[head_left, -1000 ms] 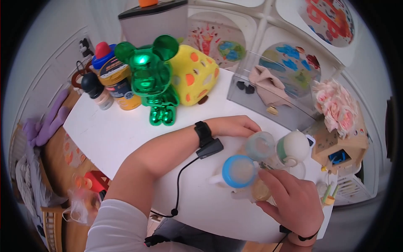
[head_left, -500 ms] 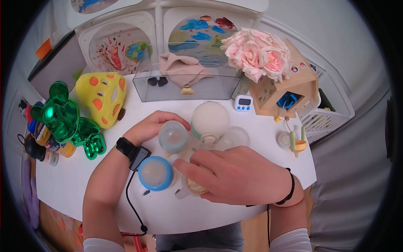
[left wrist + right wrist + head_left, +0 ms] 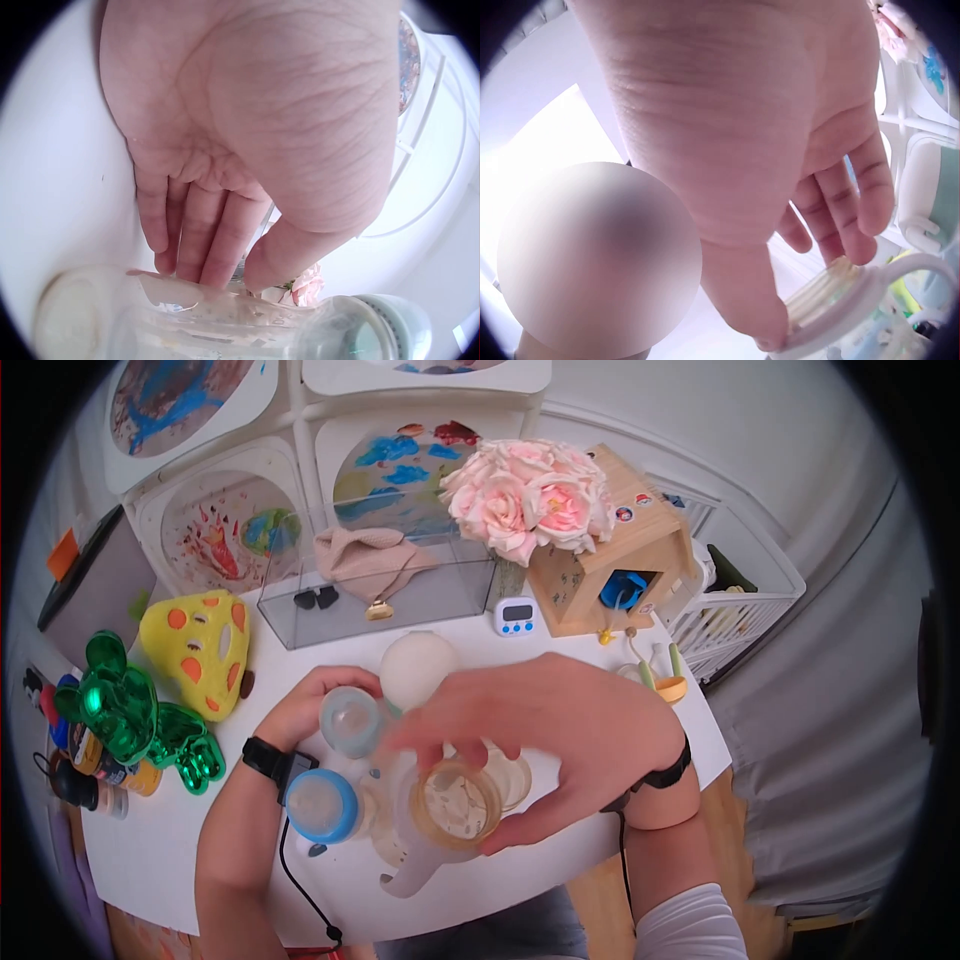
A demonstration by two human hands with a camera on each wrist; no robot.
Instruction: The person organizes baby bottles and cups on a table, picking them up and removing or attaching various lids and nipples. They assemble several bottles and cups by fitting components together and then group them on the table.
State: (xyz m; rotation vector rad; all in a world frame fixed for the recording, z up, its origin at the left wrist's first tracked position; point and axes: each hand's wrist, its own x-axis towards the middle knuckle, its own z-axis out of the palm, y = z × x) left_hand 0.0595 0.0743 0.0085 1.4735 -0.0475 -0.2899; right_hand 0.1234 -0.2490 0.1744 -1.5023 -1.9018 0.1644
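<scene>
A: Please begin at the left edge of the tabletop (image 3: 170, 840). What is standing there?

B: A shiny green bear (image 3: 130, 710), and just beside it a yellow plush (image 3: 200, 655) with orange spots.

A: And the next thing to the right?

B: The left hand (image 3: 313, 705). Its fingers are rather straight and relaxed, and it does not grasp anything. The blue-topped bottle (image 3: 322, 805) is nearer to the person, by the wrist.

A: Is the clear bottle (image 3: 350, 722) in contact with that hand?

B: It stands upright just beside the fingers, on their right. In the left wrist view the fingertips go behind it, so I cannot tell whether they touch.

A: After this?

B: The white bottle (image 3: 420, 668), partly hidden by the right hand (image 3: 570, 735). Nearer to the person is the cup (image 3: 460, 805), with a tan top and a pale handle.

A: How is the cup placed relative to the right hand?

B: It is left of the palm, between thumb and fingers. The hand pinches it by the top; some fingers are blurred.

A: And farther back?

B: The timer (image 3: 516, 617), then the pink flowers (image 3: 530, 500), then the wooden house (image 3: 570, 595).
</scene>
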